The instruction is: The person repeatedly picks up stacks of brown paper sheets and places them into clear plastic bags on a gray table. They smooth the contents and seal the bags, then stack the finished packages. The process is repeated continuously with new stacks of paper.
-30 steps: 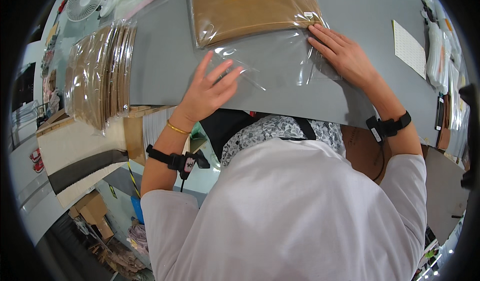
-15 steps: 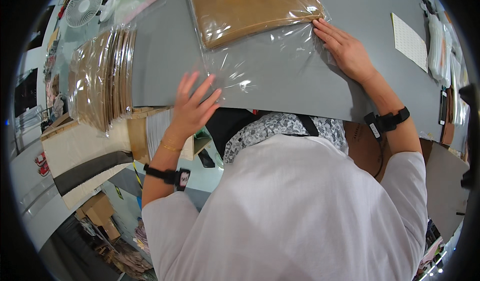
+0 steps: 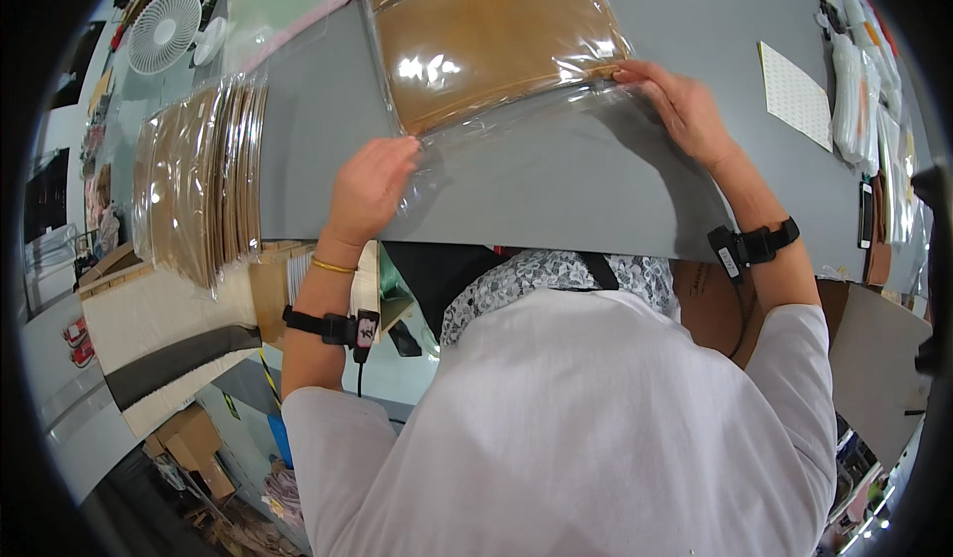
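Observation:
On the grey table lies a flat tan-brown item [image 3: 496, 41] inside a clear plastic bag [image 3: 516, 110]. Its near edge faces me, and a strip of loose film runs along that edge. My left hand [image 3: 375, 182] is closed on the film by the near left corner of the bag. At the near right corner, my right hand [image 3: 680, 105] pinches the bag's edge between thumb and fingers. The film between both hands looks pulled up and folded toward the brown item.
At the left stands a stack of bagged brown items [image 3: 204, 170]. Behind it are a white fan [image 3: 167, 31] and clear film with a pink edge [image 3: 298, 11]. A white dotted sheet [image 3: 794, 95] and clear plastic packs [image 3: 852, 110] lie at the right.
My left hand, open and in the air before, has closed on the bag's near left corner. My right hand went from lying flat to pinching the right corner. The loose film is drawn up.

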The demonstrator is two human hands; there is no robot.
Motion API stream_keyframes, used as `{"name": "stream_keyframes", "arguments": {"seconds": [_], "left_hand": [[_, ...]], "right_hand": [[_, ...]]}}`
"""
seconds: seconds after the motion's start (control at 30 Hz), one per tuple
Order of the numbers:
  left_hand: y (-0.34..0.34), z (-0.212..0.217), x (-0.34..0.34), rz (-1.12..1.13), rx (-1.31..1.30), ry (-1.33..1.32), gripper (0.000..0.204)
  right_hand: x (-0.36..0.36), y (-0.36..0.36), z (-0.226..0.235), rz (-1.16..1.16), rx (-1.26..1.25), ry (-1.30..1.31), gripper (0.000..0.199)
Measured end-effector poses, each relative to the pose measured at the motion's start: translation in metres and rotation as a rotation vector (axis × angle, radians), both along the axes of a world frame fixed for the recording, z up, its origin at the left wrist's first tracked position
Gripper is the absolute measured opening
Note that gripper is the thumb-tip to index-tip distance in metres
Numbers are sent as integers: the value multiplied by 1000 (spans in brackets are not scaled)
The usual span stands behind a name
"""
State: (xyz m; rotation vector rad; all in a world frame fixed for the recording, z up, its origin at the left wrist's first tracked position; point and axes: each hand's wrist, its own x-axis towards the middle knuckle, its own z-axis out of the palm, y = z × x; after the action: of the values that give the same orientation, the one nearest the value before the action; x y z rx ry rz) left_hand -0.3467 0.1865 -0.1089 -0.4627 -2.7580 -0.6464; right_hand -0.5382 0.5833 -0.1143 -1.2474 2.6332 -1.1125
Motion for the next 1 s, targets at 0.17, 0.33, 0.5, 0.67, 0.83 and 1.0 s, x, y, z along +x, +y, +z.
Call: {"name": "stream_keyframes", "arguments": {"seconds": [0.17, 0.33, 0.5, 0.67, 0.83, 1.0], "left_hand": [[4, -8, -29, 491, 774, -303, 34], [8, -3, -56, 757, 791, -573, 36], [30, 9, -55, 764, 206, -310, 24], [50, 3, -90, 202, -499, 128, 46], [39, -29, -108, 280, -301, -30, 59], [16, -57, -129, 542, 75, 84, 57]], "right_hand": [[-27, -35, 10, -225, 60, -91, 28], [-35, -68, -3, -501, 160, -129, 31], [-33, -73, -26, -619, 128, 5, 35], [-35, -78, -25, -609, 156, -94, 34], [-53, -62, 6, -764, 441, -47, 27], [-72, -91, -6, -353, -18, 226, 46]]}}
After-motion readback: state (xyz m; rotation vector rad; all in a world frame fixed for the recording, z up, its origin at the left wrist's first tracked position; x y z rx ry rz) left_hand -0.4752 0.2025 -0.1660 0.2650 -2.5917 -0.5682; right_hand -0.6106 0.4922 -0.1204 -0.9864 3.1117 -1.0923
